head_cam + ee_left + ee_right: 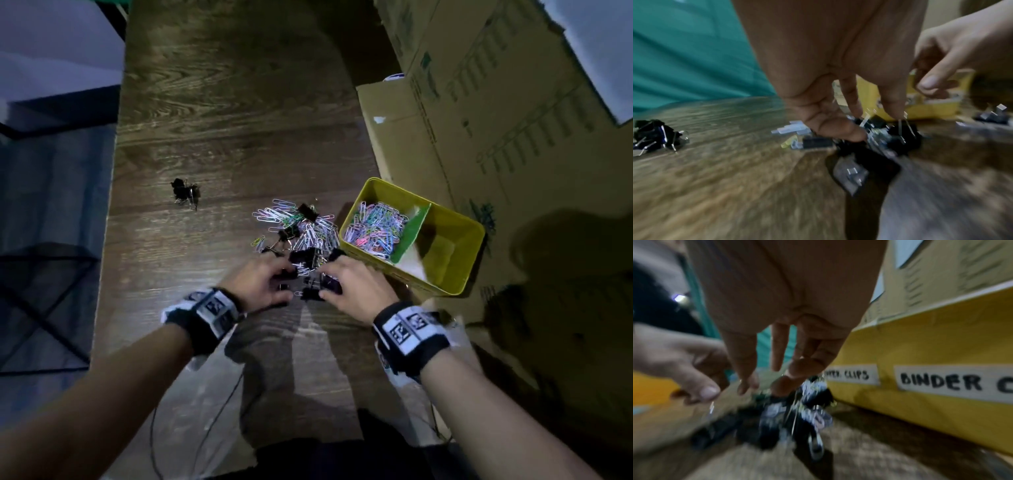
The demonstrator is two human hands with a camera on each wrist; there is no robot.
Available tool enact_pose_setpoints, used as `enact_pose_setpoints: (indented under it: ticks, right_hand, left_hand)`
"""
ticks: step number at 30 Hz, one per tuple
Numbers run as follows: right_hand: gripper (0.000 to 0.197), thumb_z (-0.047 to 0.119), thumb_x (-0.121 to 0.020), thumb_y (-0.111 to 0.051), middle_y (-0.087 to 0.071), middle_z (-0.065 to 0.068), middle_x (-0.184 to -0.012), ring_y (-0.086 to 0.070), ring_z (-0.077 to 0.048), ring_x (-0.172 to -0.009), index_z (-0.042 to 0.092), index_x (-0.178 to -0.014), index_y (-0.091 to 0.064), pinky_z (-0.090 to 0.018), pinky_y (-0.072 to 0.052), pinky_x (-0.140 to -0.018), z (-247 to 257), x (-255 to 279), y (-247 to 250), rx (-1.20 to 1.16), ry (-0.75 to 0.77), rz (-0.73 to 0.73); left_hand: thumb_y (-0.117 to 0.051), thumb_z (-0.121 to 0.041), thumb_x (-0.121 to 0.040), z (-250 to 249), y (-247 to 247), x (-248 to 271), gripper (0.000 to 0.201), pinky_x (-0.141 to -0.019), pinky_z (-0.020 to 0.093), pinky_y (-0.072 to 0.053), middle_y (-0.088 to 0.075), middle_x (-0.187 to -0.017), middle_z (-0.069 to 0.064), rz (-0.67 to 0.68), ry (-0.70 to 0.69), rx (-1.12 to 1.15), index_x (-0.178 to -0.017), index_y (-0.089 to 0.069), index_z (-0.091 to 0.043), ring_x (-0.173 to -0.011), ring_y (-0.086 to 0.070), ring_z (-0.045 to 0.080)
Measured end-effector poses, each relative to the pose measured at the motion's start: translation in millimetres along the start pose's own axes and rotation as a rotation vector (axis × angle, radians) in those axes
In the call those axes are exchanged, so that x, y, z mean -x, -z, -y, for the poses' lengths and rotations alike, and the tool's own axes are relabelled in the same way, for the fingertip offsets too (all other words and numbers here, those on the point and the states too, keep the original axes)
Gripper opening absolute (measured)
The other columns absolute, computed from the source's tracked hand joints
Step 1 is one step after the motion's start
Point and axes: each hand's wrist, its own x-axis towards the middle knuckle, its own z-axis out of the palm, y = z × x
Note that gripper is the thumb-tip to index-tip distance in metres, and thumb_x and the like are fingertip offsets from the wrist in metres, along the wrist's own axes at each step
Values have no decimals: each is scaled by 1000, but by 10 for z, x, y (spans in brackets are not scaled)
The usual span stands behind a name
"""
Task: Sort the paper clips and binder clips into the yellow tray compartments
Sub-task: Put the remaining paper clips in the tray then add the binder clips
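Note:
A yellow tray [455, 221] stands at the table's right. Its left compartment is full of coloured paper clips [375, 228], and a green divider [411, 233] separates it from the right compartment [442, 255], which holds no clips. A mixed pile of paper clips and black binder clips [301, 229] lies just left of the tray. My left hand [284, 277] [869, 126] curls over black binder clips [902, 138] at the pile's near edge. My right hand [325, 284] [766, 382] pinches a binder clip's wire handle [795, 404]. Both wrist views are blurred.
A small heap of black binder clips [185, 193] [655, 136] lies apart at the left. Cardboard boxes [496, 102] crowd the right behind the tray. The tray wall [920, 345] bears the labels "PAPER CLIPS" [851, 374] and "BINDER C" [951, 382]. A black cable [219, 411] runs near me.

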Motion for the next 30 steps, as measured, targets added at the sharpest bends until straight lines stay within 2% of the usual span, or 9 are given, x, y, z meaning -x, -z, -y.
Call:
enact_pose_setpoints:
  ticks: [3,6,8,12,15,17,22,24,30]
  right_hand:
    - [54,40,-90,-57,-38,-7,-134,-59,-36,-101,25,-137,-36,-44,-48,-82,50,-45,-264,122,-116,-1]
    - [58,44,-86,-62,-36,-8,-129,-60,-35,-96,22,-133,-37,-45,-51,-78,64,-113,-421,150,-123,-53]
    - [61,49,-82,-65,-38,-8,-126,-60,-34,-96,22,-131,-40,-44,-51,-79,76,-158,-485,170,-140,-34]
    - [68,57,-76,-67,-40,-8,-120,-62,-32,-91,25,-130,-42,-41,-50,-75,107,-171,-560,278,-112,1]
    - [52,47,-86,-61,-41,-8,-123,-63,-30,-90,23,-129,-47,-40,-50,-71,140,-148,-582,324,-74,14]
    - [40,40,-91,-57,-42,-8,-122,-60,-29,-95,18,-124,-52,-40,-51,-71,152,-140,-592,344,-58,4]
    - [30,26,-96,-49,-43,-12,-124,-49,-33,-114,9,-120,-55,-46,-50,-82,181,-120,-618,297,-44,3]
    - [27,22,-97,-49,-42,-13,-123,-52,-33,-111,8,-119,-55,-45,-51,-83,178,-118,-623,262,-34,-7]
    - [37,31,-97,-49,-45,-10,-117,-60,-29,-91,5,-122,-56,-35,-51,-79,106,57,-494,-3,-12,-100]
  left_hand:
    - [-69,-49,-73,-45,-260,109,82,-86,38,-47,-29,-143,0,51,49,-154,-141,-25,-37,-110,-56,27]
    - [-68,-46,-75,-77,-400,73,90,-83,40,-49,-15,-151,-1,2,80,-199,-143,-9,-44,-109,-57,31]
    - [-68,-42,-78,-52,-433,30,85,-83,41,-51,-15,-151,0,-21,91,-184,-142,-13,-40,-108,-57,32]
    - [-70,-35,-77,-8,-486,9,70,-85,42,-51,-28,-143,1,-43,45,-145,-136,-34,-23,-105,-59,32]
    - [-70,-31,-77,17,-521,41,55,-83,43,-50,-39,-134,3,-71,14,-126,-123,-45,-14,-99,-59,33]
    - [-68,-30,-77,27,-556,64,48,-78,45,-51,-43,-128,4,-85,-6,-127,-117,-47,-13,-94,-59,34]
    - [-66,-28,-78,14,-600,87,46,-76,45,-53,-41,-125,8,-108,34,-115,-119,-48,-15,-92,-59,34]
    - [-66,-28,-77,22,-597,85,46,-76,45,-53,-41,-125,8,-118,34,-108,-118,-51,-14,-93,-60,34]
    - [-69,-25,-78,177,-590,240,41,-75,41,-54,-48,-121,12,-223,51,-4,-113,-57,-6,-89,-62,35]
